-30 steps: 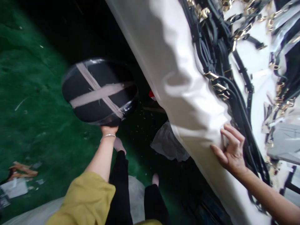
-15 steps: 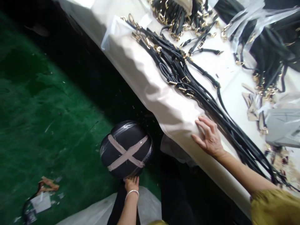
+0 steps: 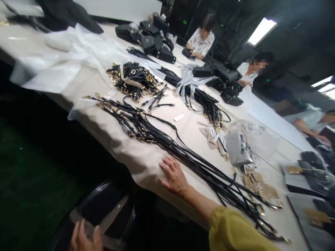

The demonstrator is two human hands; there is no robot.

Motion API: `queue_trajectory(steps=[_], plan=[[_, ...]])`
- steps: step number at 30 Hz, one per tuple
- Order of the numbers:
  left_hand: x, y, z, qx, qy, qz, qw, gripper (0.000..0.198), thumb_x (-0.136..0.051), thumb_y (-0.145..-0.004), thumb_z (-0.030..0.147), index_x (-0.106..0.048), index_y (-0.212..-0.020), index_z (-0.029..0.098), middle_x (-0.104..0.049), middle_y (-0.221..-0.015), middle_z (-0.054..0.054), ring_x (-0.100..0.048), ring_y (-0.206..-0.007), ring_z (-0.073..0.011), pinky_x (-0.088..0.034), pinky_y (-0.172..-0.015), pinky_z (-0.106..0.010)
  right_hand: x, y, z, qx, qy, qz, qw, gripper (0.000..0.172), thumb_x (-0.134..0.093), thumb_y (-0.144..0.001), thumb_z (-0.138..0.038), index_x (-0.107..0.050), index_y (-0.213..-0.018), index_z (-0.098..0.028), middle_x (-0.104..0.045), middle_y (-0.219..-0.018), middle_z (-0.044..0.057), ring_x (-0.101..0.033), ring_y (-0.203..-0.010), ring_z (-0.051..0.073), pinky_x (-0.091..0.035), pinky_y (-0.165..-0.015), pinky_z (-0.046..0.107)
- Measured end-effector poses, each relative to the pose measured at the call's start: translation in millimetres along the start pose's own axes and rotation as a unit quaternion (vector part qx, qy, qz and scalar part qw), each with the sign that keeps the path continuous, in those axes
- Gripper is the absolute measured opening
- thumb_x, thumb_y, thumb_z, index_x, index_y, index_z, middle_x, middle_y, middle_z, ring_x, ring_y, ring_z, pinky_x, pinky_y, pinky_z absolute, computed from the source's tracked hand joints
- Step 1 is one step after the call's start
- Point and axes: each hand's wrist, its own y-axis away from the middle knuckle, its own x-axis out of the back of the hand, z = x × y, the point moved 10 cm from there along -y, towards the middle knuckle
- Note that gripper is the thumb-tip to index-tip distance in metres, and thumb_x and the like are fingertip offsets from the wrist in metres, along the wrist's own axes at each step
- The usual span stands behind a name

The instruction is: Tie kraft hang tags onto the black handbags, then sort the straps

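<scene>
My right hand (image 3: pixel 174 177) lies open on the pale cloth of the table, fingers spread, close to the near edge. Just beyond it runs a long bundle of thin black straps (image 3: pixel 167 143) with gold buckles and clasps. At the lower left, my left hand (image 3: pixel 87 238) is partly cut off by the frame, its fingers apart. It is over the black round seat of a stool (image 3: pixel 104 195), which has a crossed pair of tape strips on top. Whether the left hand presses on the seat is hard to tell.
Across the cloth-covered table (image 3: pixel 115 136) lie a heap of short black straps (image 3: pixel 133 78), a tied strap bundle (image 3: pixel 201 101), black bags (image 3: pixel 154 38), a grey box (image 3: pixel 238 148) and tan pieces (image 3: pixel 261 184). Several people sit beyond; one person (image 3: pixel 201 42) handles a bag.
My view has lifted from the floor and stool to the whole table and the people beyond. My left hand has gone from the stool's near rim to over its seat. My right hand stays on the cloth.
</scene>
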Motion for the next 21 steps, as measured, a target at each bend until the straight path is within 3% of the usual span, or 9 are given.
queue_trajectory(steps=[3, 5, 7, 8, 10, 13, 15, 18, 21], plan=[[6.1, -26, 158, -0.257, 0.028, 0.094, 0.961, 0.053, -0.047, -0.098, 0.042, -0.046, -0.142, 0.012, -0.051, -0.145, -0.025, -0.05, -0.135, -0.0405, -0.045, -0.111, -0.06, -6, -4, -1, -0.007, -0.04, 0.006, 0.999, 0.066, -0.065, -0.084, -0.049, -0.047, -0.14, -0.02, -0.054, -0.143, 0.016, -0.044, -0.138, 0.034, -0.043, -0.114, 0.058], [-5.3, -35, 252, -0.358, 0.008, 0.106, 0.928, 0.046, -0.049, -0.099, 0.03, -0.045, -0.142, 0.014, -0.052, -0.144, -0.023, -0.049, -0.137, -0.0371, -0.045, -0.113, -0.056, -1, -8, -4, -0.011, -0.086, 0.02, 0.996, 0.065, -0.067, -0.082, -0.049, -0.049, -0.137, -0.02, -0.056, -0.141, 0.015, -0.047, -0.136, 0.034, -0.045, -0.113, 0.059], [-22.8, -45, 323, -0.408, -0.023, 0.105, 0.907, 0.043, -0.047, -0.1, 0.026, -0.046, -0.14, 0.011, -0.054, -0.143, -0.023, -0.05, -0.136, -0.0365, -0.047, -0.11, -0.054, 13, -10, -1, -0.024, -0.146, 0.034, 0.988, 0.065, -0.068, -0.082, -0.047, -0.048, -0.137, -0.019, -0.059, -0.137, 0.015, -0.053, -0.131, 0.03, -0.05, -0.11, 0.053], [-31.8, -51, 346, -0.407, -0.036, 0.101, 0.907, 0.042, -0.045, -0.1, 0.026, -0.047, -0.139, 0.009, -0.055, -0.142, -0.023, -0.05, -0.135, -0.0369, -0.048, -0.109, -0.054, 24, -8, 4, -0.032, -0.166, 0.045, 0.985, 0.065, -0.068, -0.083, -0.045, -0.046, -0.138, -0.019, -0.06, -0.136, 0.014, -0.055, -0.129, 0.027, -0.052, -0.108, 0.049], [-45.4, -67, 371, -0.364, -0.058, 0.1, 0.924, 0.042, -0.04, -0.101, 0.027, -0.047, -0.138, 0.007, -0.055, -0.142, -0.023, -0.05, -0.135, -0.0379, -0.049, -0.108, -0.054, 50, 5, 24, -0.051, -0.152, 0.069, 0.985, 0.069, -0.069, -0.083, -0.042, -0.041, -0.143, -0.02, -0.057, -0.142, 0.013, -0.053, -0.132, 0.026, -0.051, -0.109, 0.046], [-52.3, -81, 376, -0.294, -0.078, 0.123, 0.945, 0.045, -0.036, -0.102, 0.033, -0.047, -0.138, 0.008, -0.054, -0.143, -0.023, -0.047, -0.138, -0.0383, -0.047, -0.109, -0.055, 81, 44, 77, -0.116, -0.007, 0.104, 0.988, 0.086, -0.075, -0.077, -0.048, -0.036, -0.15, -0.022, -0.048, -0.153, 0.011, -0.043, -0.142, 0.032, -0.043, -0.115, 0.054], [-54.0, -84, 375, -0.285, -0.086, 0.128, 0.946, 0.047, -0.034, -0.102, 0.036, -0.049, -0.137, 0.009, -0.055, -0.143, -0.022, -0.047, -0.138, -0.0377, -0.047, -0.109, -0.054, 92, 78, 116, -0.169, 0.095, 0.135, 0.972, 0.093, -0.076, -0.073, -0.054, -0.038, -0.15, -0.018, -0.054, -0.148, 0.013, -0.049, -0.136, 0.034, -0.044, -0.11, 0.053], [-56.1, -86, 372, -0.297, -0.103, 0.126, 0.941, 0.046, -0.03, -0.102, 0.036, -0.051, -0.133, 0.009, -0.058, -0.139, -0.021, -0.052, -0.134, -0.0362, -0.051, -0.104, -0.051, 85, 113, 147, -0.167, 0.181, 0.167, 0.955, 0.077, -0.069, -0.08, -0.057, -0.048, -0.143, -0.018, -0.064, -0.138, 0.009, -0.058, -0.126, 0.029, -0.046, -0.103, 0.047], [-55.8, -91, 367, -0.32, -0.123, 0.159, 0.926, 0.048, -0.027, -0.101, 0.038, -0.053, -0.128, 0.007, -0.063, -0.129, -0.023, -0.058, -0.125, -0.0372, -0.055, -0.097, -0.05, 66, 119, 152, -0.094, 0.205, 0.185, 0.956, 0.058, -0.058, -0.089, -0.053, -0.055, -0.137, -0.021, -0.066, -0.136, 0.001, -0.06, -0.125, 0.024, -0.046, -0.103, 0.04]])
